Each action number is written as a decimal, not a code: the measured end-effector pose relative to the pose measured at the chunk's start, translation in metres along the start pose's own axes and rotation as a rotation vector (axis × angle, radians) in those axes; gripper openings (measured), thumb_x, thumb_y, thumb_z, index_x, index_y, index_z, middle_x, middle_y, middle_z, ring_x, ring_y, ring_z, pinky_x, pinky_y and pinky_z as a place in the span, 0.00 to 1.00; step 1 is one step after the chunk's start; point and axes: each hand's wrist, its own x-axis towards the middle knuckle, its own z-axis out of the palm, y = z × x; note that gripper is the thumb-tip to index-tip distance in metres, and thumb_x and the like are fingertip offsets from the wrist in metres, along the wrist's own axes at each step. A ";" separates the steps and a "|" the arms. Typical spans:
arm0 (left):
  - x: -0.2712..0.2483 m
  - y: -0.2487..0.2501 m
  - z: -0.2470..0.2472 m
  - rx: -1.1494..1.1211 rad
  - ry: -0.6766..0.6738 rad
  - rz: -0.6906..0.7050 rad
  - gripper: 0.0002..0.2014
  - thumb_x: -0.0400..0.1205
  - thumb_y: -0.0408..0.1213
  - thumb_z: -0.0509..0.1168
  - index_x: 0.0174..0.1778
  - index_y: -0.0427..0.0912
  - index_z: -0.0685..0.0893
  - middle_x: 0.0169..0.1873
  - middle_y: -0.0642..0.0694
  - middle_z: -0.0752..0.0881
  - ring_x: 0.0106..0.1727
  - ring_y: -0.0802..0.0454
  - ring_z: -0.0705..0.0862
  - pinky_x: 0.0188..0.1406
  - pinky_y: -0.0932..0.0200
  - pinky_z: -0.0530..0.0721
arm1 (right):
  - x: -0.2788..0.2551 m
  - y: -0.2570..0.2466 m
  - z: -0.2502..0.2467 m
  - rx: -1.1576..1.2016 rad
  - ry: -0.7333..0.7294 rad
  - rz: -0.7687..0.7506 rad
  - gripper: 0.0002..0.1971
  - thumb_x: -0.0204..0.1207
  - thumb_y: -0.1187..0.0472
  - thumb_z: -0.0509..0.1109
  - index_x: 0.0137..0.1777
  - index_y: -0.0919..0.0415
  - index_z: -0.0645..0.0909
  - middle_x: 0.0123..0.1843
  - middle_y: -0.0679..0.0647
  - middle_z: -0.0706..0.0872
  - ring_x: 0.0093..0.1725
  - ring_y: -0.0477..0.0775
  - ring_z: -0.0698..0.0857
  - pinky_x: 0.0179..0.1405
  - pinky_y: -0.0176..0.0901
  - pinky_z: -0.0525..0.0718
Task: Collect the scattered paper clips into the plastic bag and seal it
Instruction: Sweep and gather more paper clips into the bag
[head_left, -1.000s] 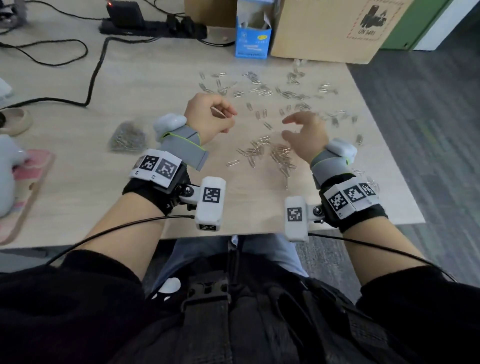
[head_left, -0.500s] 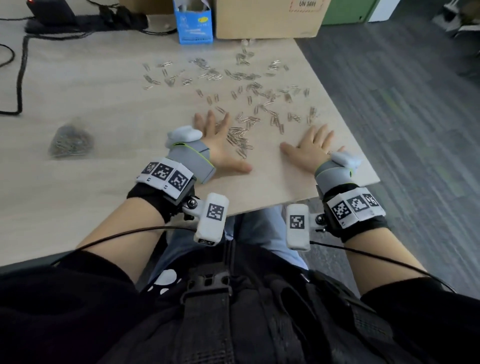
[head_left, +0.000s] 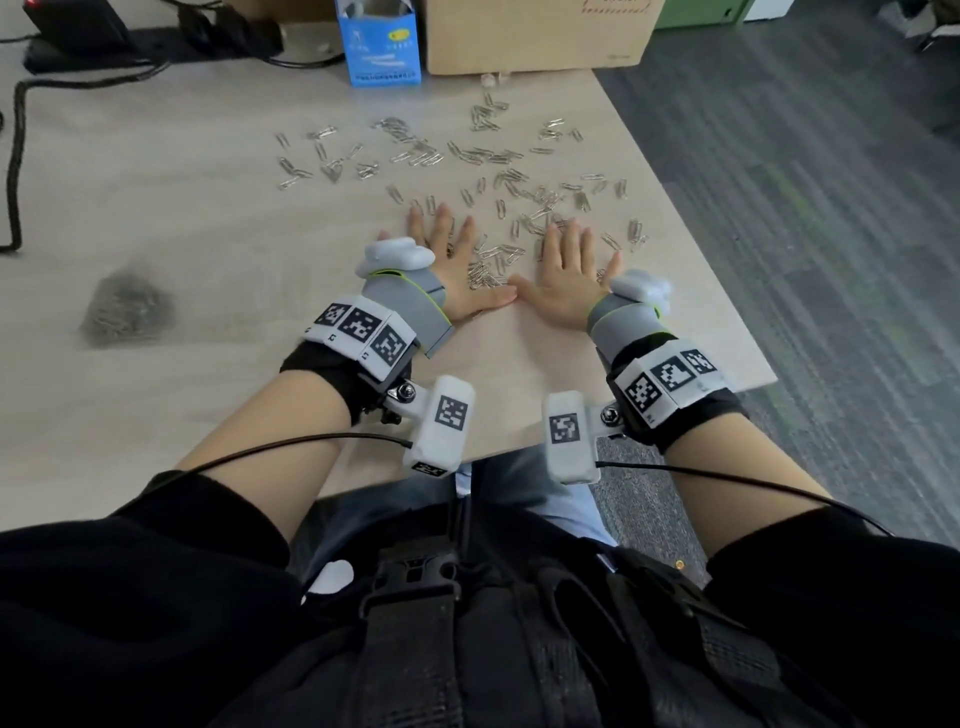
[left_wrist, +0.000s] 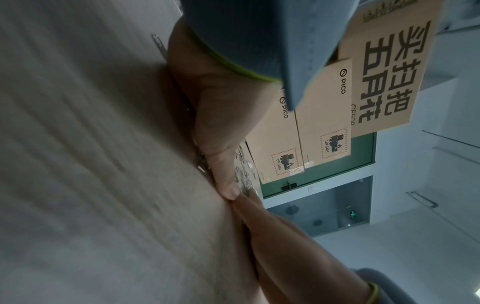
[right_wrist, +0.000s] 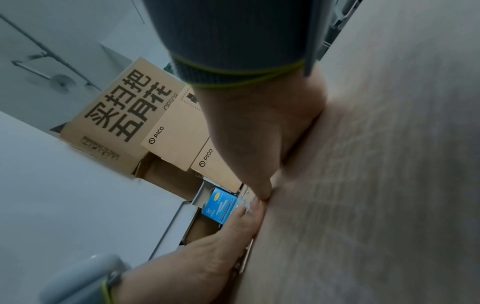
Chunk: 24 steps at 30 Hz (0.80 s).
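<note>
Flat: two hands, countless paper clips.

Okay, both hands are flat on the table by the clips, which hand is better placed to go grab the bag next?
Left. The bag lies on the table's left side, beyond the left hand, with bare table between. The right hand sits farther right, thumb tips touching, and would have to cross over the left.
</note>
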 end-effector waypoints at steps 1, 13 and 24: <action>0.004 -0.001 -0.002 -0.010 -0.005 0.011 0.51 0.70 0.75 0.50 0.81 0.52 0.37 0.81 0.47 0.33 0.81 0.40 0.30 0.76 0.29 0.37 | 0.003 -0.002 -0.002 0.018 0.000 -0.018 0.39 0.83 0.40 0.50 0.83 0.59 0.35 0.83 0.57 0.30 0.82 0.57 0.31 0.77 0.67 0.30; 0.077 -0.009 -0.031 -0.258 0.195 0.033 0.37 0.79 0.59 0.59 0.81 0.54 0.52 0.83 0.46 0.41 0.82 0.44 0.34 0.77 0.33 0.33 | 0.049 0.023 -0.031 0.283 0.254 0.120 0.30 0.81 0.50 0.57 0.80 0.61 0.57 0.84 0.64 0.49 0.84 0.59 0.45 0.80 0.58 0.42; 0.108 0.023 -0.028 -0.286 0.195 0.196 0.18 0.84 0.50 0.56 0.71 0.57 0.74 0.80 0.49 0.62 0.83 0.46 0.53 0.79 0.38 0.45 | 0.050 0.032 -0.028 0.650 0.271 -0.177 0.16 0.79 0.68 0.62 0.65 0.67 0.82 0.74 0.60 0.77 0.78 0.54 0.70 0.80 0.42 0.61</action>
